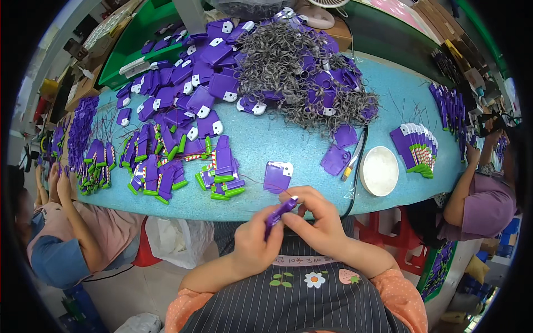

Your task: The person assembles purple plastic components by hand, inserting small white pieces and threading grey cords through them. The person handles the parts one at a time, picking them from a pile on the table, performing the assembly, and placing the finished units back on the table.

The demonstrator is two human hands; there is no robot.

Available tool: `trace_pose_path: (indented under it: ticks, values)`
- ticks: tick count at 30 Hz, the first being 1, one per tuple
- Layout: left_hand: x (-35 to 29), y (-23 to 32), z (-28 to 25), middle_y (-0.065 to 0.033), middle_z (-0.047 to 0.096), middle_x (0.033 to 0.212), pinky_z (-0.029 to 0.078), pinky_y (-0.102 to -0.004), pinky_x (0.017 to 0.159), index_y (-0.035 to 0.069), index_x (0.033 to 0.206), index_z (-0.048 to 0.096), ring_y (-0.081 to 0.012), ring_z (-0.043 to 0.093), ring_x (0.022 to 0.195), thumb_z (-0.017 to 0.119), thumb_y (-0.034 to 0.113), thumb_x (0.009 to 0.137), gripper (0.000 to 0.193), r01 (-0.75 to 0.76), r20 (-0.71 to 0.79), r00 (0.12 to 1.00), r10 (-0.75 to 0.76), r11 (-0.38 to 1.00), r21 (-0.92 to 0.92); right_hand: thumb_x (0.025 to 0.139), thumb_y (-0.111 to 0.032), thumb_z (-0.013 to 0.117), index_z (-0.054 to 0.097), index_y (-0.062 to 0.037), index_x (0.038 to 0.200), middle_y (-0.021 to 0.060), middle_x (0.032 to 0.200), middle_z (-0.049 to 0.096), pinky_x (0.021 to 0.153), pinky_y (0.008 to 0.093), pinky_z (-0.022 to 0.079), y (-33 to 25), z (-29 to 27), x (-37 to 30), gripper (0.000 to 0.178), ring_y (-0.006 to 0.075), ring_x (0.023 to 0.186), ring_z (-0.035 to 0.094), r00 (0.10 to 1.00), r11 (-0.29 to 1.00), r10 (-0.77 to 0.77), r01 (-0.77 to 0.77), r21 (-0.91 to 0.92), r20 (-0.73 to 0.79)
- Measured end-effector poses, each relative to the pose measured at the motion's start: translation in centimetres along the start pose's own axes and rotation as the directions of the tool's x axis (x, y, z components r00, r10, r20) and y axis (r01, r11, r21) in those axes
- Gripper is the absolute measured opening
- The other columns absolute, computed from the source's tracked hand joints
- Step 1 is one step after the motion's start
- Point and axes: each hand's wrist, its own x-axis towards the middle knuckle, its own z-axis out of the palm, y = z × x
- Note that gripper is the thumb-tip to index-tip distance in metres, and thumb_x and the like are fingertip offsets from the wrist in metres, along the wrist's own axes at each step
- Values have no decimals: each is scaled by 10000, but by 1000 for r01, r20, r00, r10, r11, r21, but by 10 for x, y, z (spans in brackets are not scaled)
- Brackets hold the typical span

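Note:
Close to my apron, just off the table's near edge, both hands are closed on a small purple plastic casing (279, 215) with a white tip, held tilted. My left hand (256, 237) grips its lower end between thumb and fingers. The fingers of my right hand (317, 220) pinch its upper end. A thin dark red wire (256, 181) runs from near my fingers toward a stack of purple and green pieces (222, 169) on the left. Just beyond my hands, a flat purple shell with a white corner (277, 177) lies on the light blue table (277, 141).
Purple and white shells (202, 100) lie heaped at the back, beside tangled grey wire rings (283, 61). To the right are a white bowl (379, 171), a cutter (352, 161) and a fan of finished-looking purple-green pieces (415, 149). Co-workers (83, 238) sit on both sides.

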Motion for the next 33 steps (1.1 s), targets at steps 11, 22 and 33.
trace_pose_path:
  ticks: [11, 22, 33]
  values:
    - [-5, -2, 16, -45, 618, 865, 457, -187, 610, -84, 1094, 512, -37, 541, 730, 527, 13, 890, 226, 274, 101, 958, -270, 744, -609, 859, -13, 511, 561, 22, 1042, 132, 1021, 586, 675, 280, 452, 7, 2, -15, 193, 203, 858, 581, 997, 999, -50, 50, 1, -57]
    - [2, -4, 12, -184, 572, 1115, 493, -324, 843, -26, 1231, 381, -216, 613, 945, 421, 100, 946, 314, 362, 223, 920, -323, 479, -800, 836, -148, 617, 551, -17, 928, 62, 776, 534, 610, 284, 436, 12, -12, 10, 173, 140, 676, 525, 982, 996, 62, -72, -50, -180]
    - [-9, -6, 6, -201, 557, 1145, 502, -350, 857, -19, 1226, 374, -249, 609, 985, 401, 89, 959, 289, 407, 271, 899, -343, 431, -805, 781, -95, 604, 556, -30, 743, 115, 711, 542, 560, 385, 438, 12, -43, 52, 89, 298, 652, 562, 902, 676, -186, -170, -717, -390]
